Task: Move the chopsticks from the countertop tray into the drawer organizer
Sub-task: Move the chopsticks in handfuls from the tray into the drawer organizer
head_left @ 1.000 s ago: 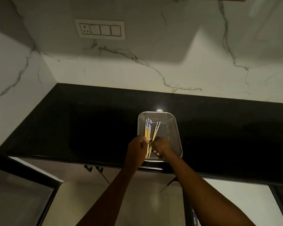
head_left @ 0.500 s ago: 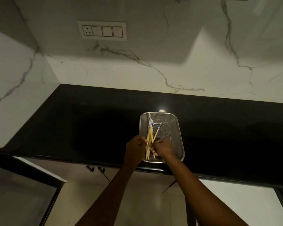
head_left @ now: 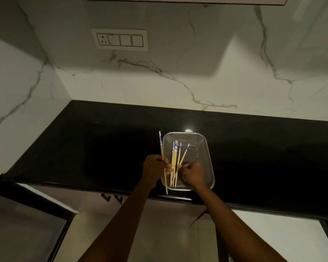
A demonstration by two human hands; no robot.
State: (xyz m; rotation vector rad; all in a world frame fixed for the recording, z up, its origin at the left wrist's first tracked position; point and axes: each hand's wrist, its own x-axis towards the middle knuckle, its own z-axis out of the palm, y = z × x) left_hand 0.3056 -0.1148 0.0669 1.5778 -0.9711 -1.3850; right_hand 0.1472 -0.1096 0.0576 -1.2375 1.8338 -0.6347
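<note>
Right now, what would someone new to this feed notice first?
Probably the metal tray at the front edge of the black countertop, with a loose bunch of chopsticks in it. Next, the left hand gripping a single chopstick, lifted over the tray's left rim, while the right hand works at the bunch. A switch plate sits on the marble wall above.

Worktop point(head_left: 102, 140) lay bare L & R of the tray point(head_left: 206, 148), w/ free passage both sides. Hands point(head_left: 154, 168) point(head_left: 193, 174) crowded the tray's near end; loose chopsticks point(head_left: 175, 159) filled its left half; wall point(head_left: 159, 87) closed the back.
</note>
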